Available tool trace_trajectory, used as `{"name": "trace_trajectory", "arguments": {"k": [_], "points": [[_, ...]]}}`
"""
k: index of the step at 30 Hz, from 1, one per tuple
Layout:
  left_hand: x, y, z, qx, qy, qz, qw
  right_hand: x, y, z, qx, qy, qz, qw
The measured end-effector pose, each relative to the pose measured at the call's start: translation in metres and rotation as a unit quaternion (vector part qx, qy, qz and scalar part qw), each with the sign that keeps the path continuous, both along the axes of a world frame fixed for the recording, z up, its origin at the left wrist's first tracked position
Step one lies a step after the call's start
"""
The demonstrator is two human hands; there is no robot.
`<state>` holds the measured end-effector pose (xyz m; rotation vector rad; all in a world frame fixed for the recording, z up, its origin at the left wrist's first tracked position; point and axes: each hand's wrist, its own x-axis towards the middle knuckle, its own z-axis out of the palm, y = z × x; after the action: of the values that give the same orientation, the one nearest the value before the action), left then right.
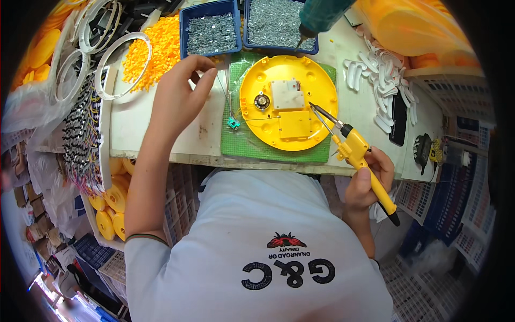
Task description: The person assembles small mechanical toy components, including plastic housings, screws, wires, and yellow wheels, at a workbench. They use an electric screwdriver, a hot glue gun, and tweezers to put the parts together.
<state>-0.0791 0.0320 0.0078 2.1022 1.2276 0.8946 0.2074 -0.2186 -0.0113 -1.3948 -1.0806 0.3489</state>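
Note:
My right hand point(370, 180) is wrapped round a yellow soldering gun point(360, 155) with a black rear end. Its metal tip is over a round yellow plastic housing point(263, 131), close to the pale box-shaped unit point(288, 95) inside. A small round black-rimmed part point(262, 102) and a yellow rectangular block point(295, 124) also sit in the housing. Left of it, my left hand point(185, 88) is raised with thumb and fingers pinched at a thin wire point(223, 90). That wire runs down to a small green circuit board point(233, 123) on the green mat point(236, 145).
Two blue bins, a left one point(211, 52) and a right one point(252, 45), hold small metal screws. A green power screwdriver point(322, 16) hangs above. Left are orange pieces point(161, 43), white rings point(124, 65) and bundled wires point(83, 134); right are curved white parts point(383, 91) and a black flat object point(398, 121).

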Motion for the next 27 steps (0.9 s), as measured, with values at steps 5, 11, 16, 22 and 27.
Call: {"name": "trace_trajectory", "arguments": {"k": [5, 11, 16, 22, 27], "points": [[0.002, 0.007, -0.004, -0.017, 0.143, -0.064, 0.987, 0.0, -0.001, -0.002, 0.012, -0.006, -0.028, 1.0], [-0.013, 0.006, -0.013, 0.1, 0.267, -0.15, 0.947, 0.004, -0.006, -0.003, 0.001, -0.008, -0.038, 0.999], [-0.048, -0.007, 0.033, 0.149, 0.203, -0.119, 0.96, 0.015, -0.02, -0.001, -0.012, -0.016, -0.053, 0.998], [-0.066, -0.025, 0.035, -0.047, -0.077, -0.088, 0.992, 0.008, -0.035, 0.002, -0.041, 0.039, -0.055, 0.997], [-0.017, -0.036, 0.023, -0.281, -0.399, -0.104, 0.866, 0.005, -0.046, 0.001, -0.08, -0.03, 0.02, 0.996]]}}
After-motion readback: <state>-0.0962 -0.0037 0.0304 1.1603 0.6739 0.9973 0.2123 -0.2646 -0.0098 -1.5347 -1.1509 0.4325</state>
